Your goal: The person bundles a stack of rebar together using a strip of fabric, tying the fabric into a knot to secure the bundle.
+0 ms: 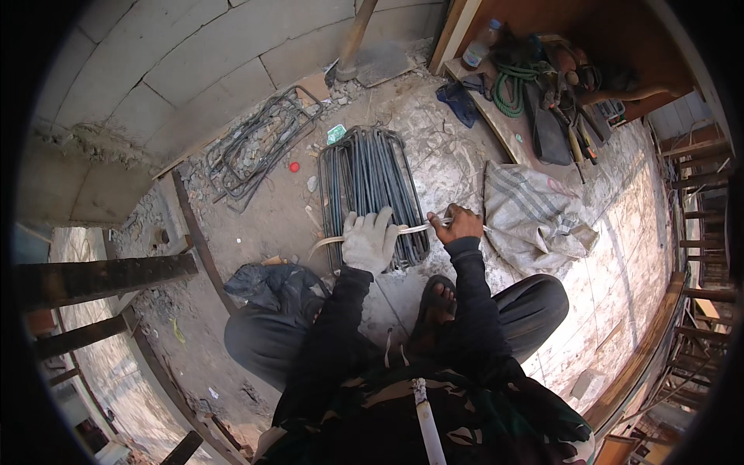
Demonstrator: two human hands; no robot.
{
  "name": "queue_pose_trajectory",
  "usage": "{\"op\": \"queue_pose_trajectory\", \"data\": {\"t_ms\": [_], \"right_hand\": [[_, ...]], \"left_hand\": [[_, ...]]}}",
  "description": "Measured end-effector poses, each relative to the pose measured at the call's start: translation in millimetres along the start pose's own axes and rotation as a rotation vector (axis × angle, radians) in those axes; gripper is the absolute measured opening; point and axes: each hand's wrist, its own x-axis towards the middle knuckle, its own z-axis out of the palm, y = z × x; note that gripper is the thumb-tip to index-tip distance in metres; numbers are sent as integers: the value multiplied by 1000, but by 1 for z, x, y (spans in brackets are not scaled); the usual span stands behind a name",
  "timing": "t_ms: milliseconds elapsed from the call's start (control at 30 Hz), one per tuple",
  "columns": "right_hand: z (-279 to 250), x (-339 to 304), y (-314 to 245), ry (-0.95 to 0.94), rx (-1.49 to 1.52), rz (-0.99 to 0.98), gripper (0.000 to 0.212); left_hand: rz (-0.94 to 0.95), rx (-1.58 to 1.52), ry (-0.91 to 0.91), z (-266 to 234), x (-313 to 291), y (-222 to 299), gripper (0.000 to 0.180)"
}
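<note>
A bundle of bent steel rebar stirrups (366,167) lies on the floor in front of me. My left hand (370,242), in a pale work glove, rests on its near part with fingers stretched along the bars. A whitish flat strap (415,229) runs across the bundle and passes at the gloved palm; its loose end curls out on the left. Just right of the bundle, my bare right hand (459,223) is closed around the strap's other side. How the strap runs beneath the bars is hidden.
More loose stirrups (260,147) lie on rubble by the block wall at far left. A woven sack (535,213) sits at my right. Beyond it, a board holds tools, green rope (508,91) and a bottle (479,48). Dark plastic (271,287) lies by my left knee.
</note>
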Motion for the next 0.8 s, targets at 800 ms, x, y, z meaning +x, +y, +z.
{"op": "queue_pose_trajectory", "data": {"t_ms": [800], "right_hand": [[-67,59,-99,165,247,-275,27]], "left_hand": [[-540,-364,450,-103,58,-11,31]]}}
